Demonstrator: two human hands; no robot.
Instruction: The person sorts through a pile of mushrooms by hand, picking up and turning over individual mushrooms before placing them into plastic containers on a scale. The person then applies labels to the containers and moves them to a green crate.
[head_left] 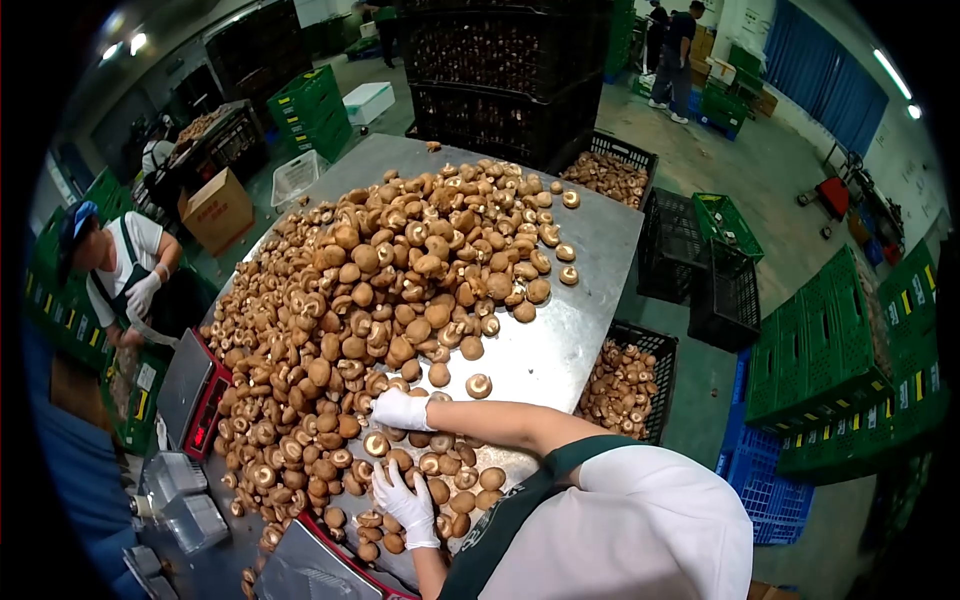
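Observation:
A large heap of brown shiitake mushrooms [400,270] covers much of a metal table [560,350]. My right hand [402,410], in a white glove, reaches into the near edge of the heap, its fingers curled down round a mushroom and partly hidden. Closer to me, my left hand [406,508], also gloved in white, has its fingers spread over loose mushrooms. Between and beside the hands lie more mushrooms [465,478], some cap up, some showing pale gills. One mushroom [479,385] sits apart on bare metal.
A red-edged scale [205,395] and another [310,565] stand by the heap, with clear plastic trays [185,500] near them. Black crates [660,400] of mushrooms line the table's right side. Green crates [820,350] are stacked farther right. A co-worker [120,260] is across the table.

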